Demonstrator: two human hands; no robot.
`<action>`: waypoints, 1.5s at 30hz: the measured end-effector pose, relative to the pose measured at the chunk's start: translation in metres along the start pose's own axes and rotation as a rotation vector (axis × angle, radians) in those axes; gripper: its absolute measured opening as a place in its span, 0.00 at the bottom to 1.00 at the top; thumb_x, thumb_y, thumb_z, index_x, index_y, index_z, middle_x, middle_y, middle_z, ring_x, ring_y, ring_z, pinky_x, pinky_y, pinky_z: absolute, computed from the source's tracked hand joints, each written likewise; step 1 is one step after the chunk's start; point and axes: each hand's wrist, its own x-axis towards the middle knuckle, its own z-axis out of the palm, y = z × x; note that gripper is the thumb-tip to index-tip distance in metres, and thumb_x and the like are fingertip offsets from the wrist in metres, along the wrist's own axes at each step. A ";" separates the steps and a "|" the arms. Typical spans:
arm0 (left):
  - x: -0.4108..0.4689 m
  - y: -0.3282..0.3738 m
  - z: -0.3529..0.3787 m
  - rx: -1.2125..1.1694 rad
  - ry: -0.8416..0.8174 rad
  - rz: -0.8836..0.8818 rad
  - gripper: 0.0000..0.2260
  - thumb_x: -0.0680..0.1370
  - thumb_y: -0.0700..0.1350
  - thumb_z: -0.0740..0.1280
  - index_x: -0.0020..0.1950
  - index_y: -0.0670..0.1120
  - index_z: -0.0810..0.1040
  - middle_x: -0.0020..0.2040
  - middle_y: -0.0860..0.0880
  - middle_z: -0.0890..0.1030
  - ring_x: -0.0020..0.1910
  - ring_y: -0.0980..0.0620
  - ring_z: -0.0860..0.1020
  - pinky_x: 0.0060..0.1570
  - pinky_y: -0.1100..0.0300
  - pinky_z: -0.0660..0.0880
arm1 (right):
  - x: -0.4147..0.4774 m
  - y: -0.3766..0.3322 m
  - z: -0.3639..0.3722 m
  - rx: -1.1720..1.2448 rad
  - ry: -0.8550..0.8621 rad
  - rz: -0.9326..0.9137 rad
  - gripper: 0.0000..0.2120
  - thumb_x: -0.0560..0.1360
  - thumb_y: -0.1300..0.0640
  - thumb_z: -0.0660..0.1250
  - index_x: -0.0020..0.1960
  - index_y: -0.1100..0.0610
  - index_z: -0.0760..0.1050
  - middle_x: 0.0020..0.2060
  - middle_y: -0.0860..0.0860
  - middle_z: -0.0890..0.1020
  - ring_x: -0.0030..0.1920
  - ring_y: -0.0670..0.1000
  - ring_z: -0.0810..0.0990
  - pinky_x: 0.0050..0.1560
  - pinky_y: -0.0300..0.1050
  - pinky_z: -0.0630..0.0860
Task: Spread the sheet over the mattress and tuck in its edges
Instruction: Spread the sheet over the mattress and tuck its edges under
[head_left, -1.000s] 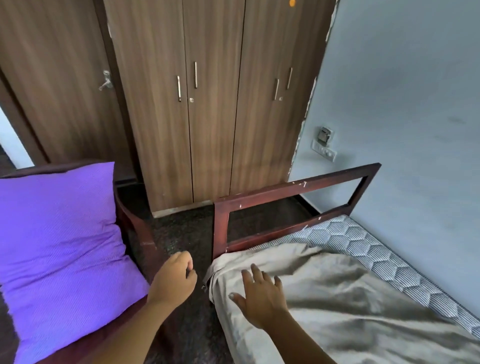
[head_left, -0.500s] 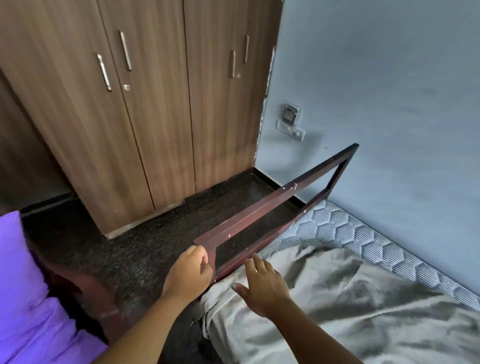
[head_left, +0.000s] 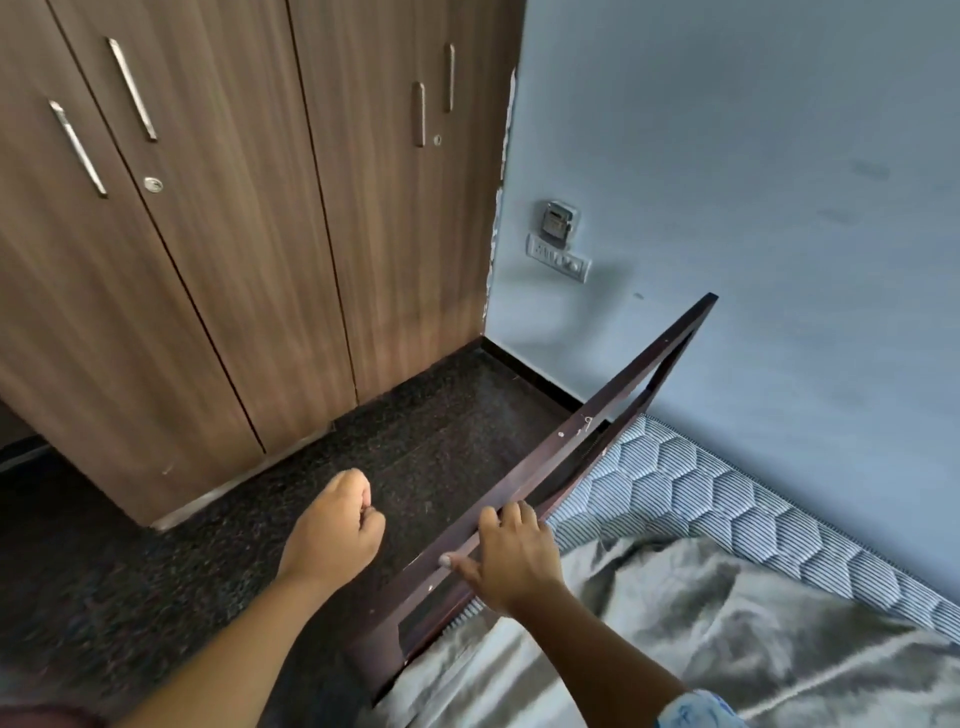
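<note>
**Sheet bunched on the mattress, right hand on the bed rail**

I am counting one sheet (head_left: 675, 629), one mattress (head_left: 696, 486), one dark wooden bed rail (head_left: 602, 423) and two hands. The grey sheet is lying crumpled over the near part of the mattress. It is leaving a strip of hexagon-quilted, striped surface bare along the wall side and at the rail end.

The right hand (head_left: 511, 564) is gripping the top bar of the bed rail. Its fingers (head_left: 511, 514) are hooking over the bar and the thumb is stretching along its near face. It is not touching the sheet, which is lying just beside the wrist. The left hand (head_left: 332, 530) is hanging over the dark floor (head_left: 426, 436), curled into a fist and holding nothing.

The rail is standing between the floor and the mattress end. Beyond it a wardrobe (head_left: 218, 249) is showing four metal handles. One switch plate (head_left: 558, 258) is sitting on the blue wall (head_left: 779, 156).
</note>
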 end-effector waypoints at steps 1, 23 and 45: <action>0.010 0.003 0.005 -0.006 -0.016 0.009 0.12 0.73 0.37 0.64 0.36 0.46 0.62 0.34 0.48 0.67 0.30 0.50 0.67 0.29 0.57 0.60 | 0.002 0.006 0.000 0.000 0.031 0.011 0.36 0.72 0.27 0.43 0.60 0.54 0.67 0.59 0.56 0.72 0.60 0.57 0.69 0.58 0.53 0.70; 0.186 0.067 0.108 -0.200 -0.628 0.856 0.08 0.75 0.43 0.63 0.54 0.46 0.72 0.52 0.50 0.72 0.51 0.51 0.72 0.47 0.54 0.73 | 0.113 0.003 -0.027 0.248 -0.105 0.797 0.29 0.74 0.56 0.61 0.73 0.53 0.56 0.76 0.62 0.46 0.58 0.60 0.77 0.49 0.50 0.75; 0.274 0.097 0.182 -0.083 -0.779 1.345 0.18 0.76 0.54 0.58 0.64 0.51 0.68 0.63 0.53 0.67 0.62 0.53 0.68 0.56 0.59 0.67 | 0.167 0.018 -0.043 0.072 0.014 1.139 0.15 0.74 0.56 0.60 0.60 0.58 0.67 0.54 0.56 0.75 0.50 0.55 0.78 0.40 0.45 0.69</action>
